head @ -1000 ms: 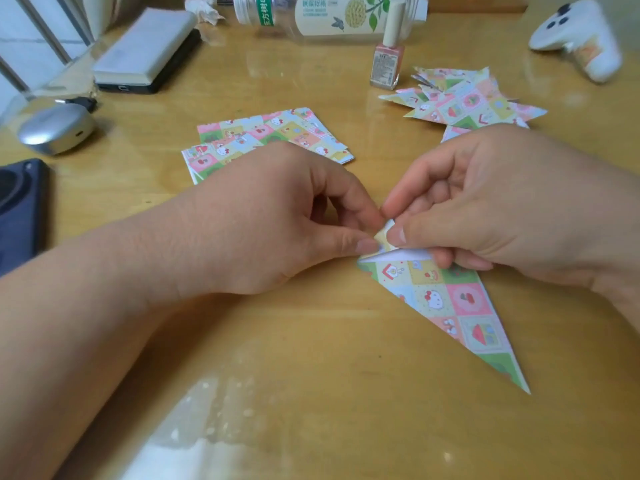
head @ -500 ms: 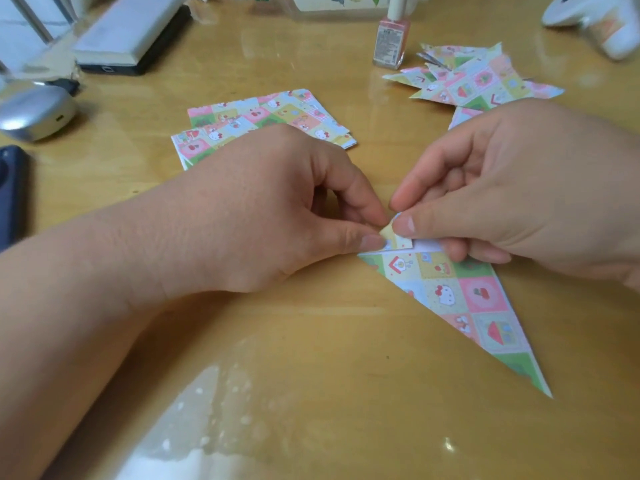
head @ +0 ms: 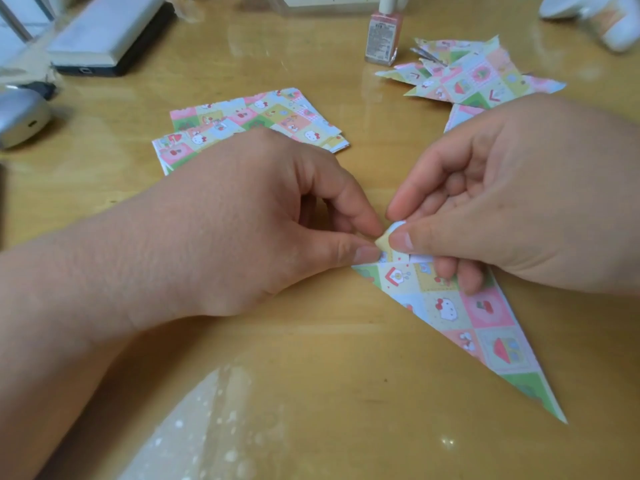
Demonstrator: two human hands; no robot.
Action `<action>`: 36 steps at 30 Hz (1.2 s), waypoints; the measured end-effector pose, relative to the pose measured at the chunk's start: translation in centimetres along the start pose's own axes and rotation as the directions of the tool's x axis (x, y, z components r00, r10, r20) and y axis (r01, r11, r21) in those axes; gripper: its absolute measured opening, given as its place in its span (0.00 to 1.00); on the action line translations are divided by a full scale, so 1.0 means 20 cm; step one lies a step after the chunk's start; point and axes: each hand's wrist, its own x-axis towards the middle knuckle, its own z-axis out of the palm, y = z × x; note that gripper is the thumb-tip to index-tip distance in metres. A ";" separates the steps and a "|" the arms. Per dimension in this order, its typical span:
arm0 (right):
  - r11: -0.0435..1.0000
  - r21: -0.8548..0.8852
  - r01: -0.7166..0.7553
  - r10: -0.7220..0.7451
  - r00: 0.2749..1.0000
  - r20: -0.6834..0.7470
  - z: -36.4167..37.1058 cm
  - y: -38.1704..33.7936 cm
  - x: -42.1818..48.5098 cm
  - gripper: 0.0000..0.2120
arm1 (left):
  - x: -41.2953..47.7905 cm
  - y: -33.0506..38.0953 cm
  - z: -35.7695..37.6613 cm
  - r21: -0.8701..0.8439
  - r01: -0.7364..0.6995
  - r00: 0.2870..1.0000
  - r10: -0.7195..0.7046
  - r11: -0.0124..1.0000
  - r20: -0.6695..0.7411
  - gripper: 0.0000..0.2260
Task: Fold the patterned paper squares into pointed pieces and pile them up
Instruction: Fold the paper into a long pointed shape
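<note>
Pinching the pointed piece's (head: 467, 317) wide end on the table (head: 311, 375).
Left grip (head: 249, 230) and right grip (head: 502, 209) both pinch its far flap; long axis runs diagonally, tip pointing near-right.

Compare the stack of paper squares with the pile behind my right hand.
The stack of squares is unfolded, with square corners; the pile of folded pieces bristles with sharp points. The stack sits left of centre; the pile sits far right, beside the nail polish bottle. Both share the pastel patchwork print.
</note>
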 end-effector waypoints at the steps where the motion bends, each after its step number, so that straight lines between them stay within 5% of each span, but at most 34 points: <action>1: 1.000 0.010 -0.004 0.004 1.000 0.002 0.00 0.00 0.00 0.05 | 0.00 0.00 0.00 0.003 0.000 1.000 0.000 1.000 -0.006 0.02; 10: 0.986 0.164 0.009 -0.008 1.000 -0.006 0.03 0.00 0.01 0.12 | 0.02 -0.02 -0.02 0.094 0.016 0.998 -0.010 0.995 -0.058 0.05; 36: 0.991 0.129 -0.017 0.012 0.999 0.041 0.02 -0.01 0.00 0.11 | 0.00 -0.03 0.01 0.038 0.046 0.999 -0.045 0.998 -0.024 0.07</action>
